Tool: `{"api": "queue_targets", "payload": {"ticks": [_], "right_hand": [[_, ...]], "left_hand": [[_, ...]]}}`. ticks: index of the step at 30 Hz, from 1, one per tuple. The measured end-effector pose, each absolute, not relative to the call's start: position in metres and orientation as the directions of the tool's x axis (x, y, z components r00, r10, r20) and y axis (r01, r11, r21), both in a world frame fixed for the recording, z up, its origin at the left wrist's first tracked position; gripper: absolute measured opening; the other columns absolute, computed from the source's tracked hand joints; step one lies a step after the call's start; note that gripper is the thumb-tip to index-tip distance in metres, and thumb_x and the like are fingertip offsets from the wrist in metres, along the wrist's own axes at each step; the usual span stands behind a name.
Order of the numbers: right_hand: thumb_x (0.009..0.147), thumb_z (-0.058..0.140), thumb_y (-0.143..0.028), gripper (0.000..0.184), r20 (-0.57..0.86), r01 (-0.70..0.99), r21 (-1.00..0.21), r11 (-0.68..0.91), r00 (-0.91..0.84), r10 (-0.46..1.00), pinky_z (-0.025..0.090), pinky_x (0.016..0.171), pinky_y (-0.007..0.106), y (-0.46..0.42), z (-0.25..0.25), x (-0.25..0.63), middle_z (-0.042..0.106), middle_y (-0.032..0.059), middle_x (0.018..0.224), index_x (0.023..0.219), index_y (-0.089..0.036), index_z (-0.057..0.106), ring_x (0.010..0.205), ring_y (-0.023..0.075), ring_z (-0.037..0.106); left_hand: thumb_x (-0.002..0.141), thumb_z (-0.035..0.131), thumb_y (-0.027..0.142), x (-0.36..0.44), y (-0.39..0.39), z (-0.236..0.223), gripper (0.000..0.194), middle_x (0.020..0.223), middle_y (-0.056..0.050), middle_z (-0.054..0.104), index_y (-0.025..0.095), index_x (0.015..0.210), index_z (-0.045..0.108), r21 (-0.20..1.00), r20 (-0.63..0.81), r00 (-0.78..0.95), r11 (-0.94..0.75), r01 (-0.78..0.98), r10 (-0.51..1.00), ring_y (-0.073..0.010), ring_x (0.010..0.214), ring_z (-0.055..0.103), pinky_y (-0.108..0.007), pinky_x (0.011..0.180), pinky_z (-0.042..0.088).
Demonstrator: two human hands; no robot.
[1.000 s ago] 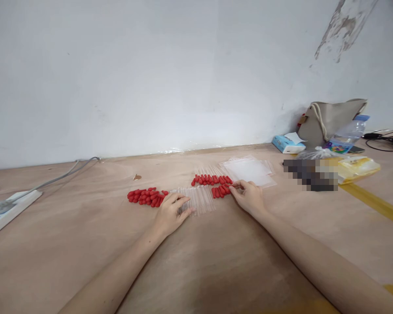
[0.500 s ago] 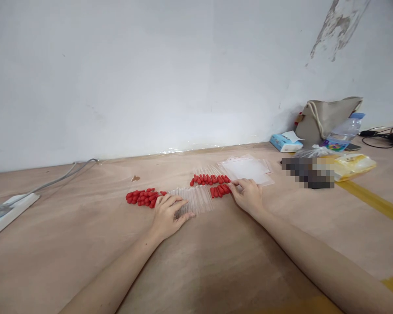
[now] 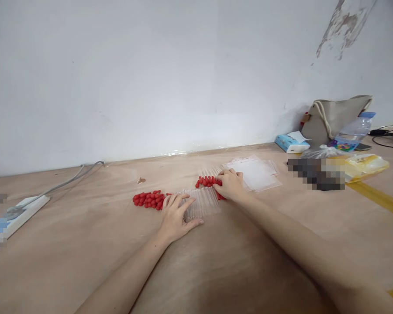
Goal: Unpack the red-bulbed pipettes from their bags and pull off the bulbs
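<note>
Droppers with red rubber bulbs and slim clear tubes lie side by side on the wooden table (image 3: 183, 270). Over the near bundle of clear tubes (image 3: 203, 203) rests my left hand (image 3: 175, 220), open, thumb apart from the fingers. Just left of it is a pile of red bulbs (image 3: 148, 199), partly covered by my fingers. My right hand (image 3: 232, 186) is closed, its bent fingers at the right end of the far row of red bulbs (image 3: 206, 181). It hides most of a second, nearer group of bulbs.
Flat clear plastic bags (image 3: 257, 171) lie beyond my right hand. Farther right are a tissue pack (image 3: 291, 142), a grey bag (image 3: 337, 115), a clear pouch (image 3: 355, 131) and a yellow packet (image 3: 367, 167). A power strip (image 3: 28, 213) with a grey cable lies at left.
My right hand has moved left and over the red bulbs, now covering the right end of both groups. My left hand stays on the tubes. The view has shifted slightly left.
</note>
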State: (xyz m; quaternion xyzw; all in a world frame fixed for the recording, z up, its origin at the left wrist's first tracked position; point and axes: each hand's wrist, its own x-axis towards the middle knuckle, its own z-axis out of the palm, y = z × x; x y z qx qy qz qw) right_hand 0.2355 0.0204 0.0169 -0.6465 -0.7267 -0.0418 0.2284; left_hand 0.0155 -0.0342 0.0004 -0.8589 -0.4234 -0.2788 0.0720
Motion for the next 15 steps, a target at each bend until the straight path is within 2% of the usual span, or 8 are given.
{"api": "queue_targets", "payload": {"ticks": [4, 7, 9, 12, 15], "right_hand": [[0.075, 0.049, -0.027, 0.019, 0.377, 0.957, -0.266, 0.116, -0.008, 0.926, 0.023, 0.075, 0.037, 0.022, 0.016, 0.231, 0.062, 0.0061, 0.094, 0.073, -0.022, 0.068, 0.092, 0.0221, 0.045], [0.076, 0.047, -0.025, 0.020, 0.404, 0.941, -0.329, 0.077, 0.067, 0.912, 0.024, 0.076, 0.038, 0.021, 0.018, 0.232, 0.064, 0.0071, 0.089, 0.076, -0.020, 0.067, 0.091, 0.0224, 0.047], [0.076, 0.046, -0.025, 0.020, 0.411, 0.907, -0.419, 0.043, 0.147, 0.900, 0.025, 0.078, 0.038, 0.020, 0.020, 0.235, 0.065, 0.0061, 0.085, 0.079, -0.020, 0.066, 0.091, 0.0225, 0.048], [0.078, 0.044, -0.030, 0.021, 0.359, 0.777, -0.629, 0.023, 0.264, 0.895, 0.027, 0.082, 0.038, 0.016, 0.018, 0.244, 0.066, 0.0014, 0.077, 0.084, -0.023, 0.063, 0.082, 0.0186, 0.054], [0.079, 0.043, -0.035, 0.023, 0.332, 0.626, -0.775, 0.085, 0.288, 0.898, 0.034, 0.080, 0.035, 0.007, 0.012, 0.253, 0.066, -0.0001, 0.076, 0.090, -0.022, 0.060, 0.071, 0.0148, 0.058]], "left_hand": [[0.065, 0.057, 0.062, 0.016, -0.035, 0.001, 0.066, 0.114, -0.009, 0.053, 0.021, 0.116, 0.051, 0.123, 0.561, 0.453, -0.611, 0.782, 0.693, -0.0258, 0.105, 0.045, -0.043, 0.092, 0.029], [0.067, 0.057, 0.059, 0.016, -0.035, 0.000, 0.066, 0.115, -0.010, 0.052, 0.020, 0.119, 0.048, 0.140, 0.576, 0.418, -0.588, 0.796, 0.703, -0.0260, 0.105, 0.046, -0.043, 0.093, 0.030], [0.071, 0.055, 0.055, 0.015, -0.035, 0.000, 0.060, 0.115, -0.010, 0.052, 0.019, 0.119, 0.047, 0.152, 0.590, 0.392, -0.574, 0.805, 0.706, -0.0256, 0.104, 0.046, -0.043, 0.092, 0.031], [0.080, 0.049, 0.043, 0.013, -0.034, 0.000, 0.045, 0.113, -0.010, 0.052, 0.018, 0.118, 0.046, 0.179, 0.607, 0.359, -0.562, 0.808, 0.709, -0.0232, 0.104, 0.047, -0.040, 0.091, 0.033], [0.083, 0.046, 0.035, 0.012, -0.033, -0.001, 0.036, 0.111, -0.009, 0.053, 0.019, 0.116, 0.047, 0.184, 0.620, 0.359, -0.573, 0.798, 0.698, -0.0216, 0.103, 0.047, -0.038, 0.090, 0.034]]}}
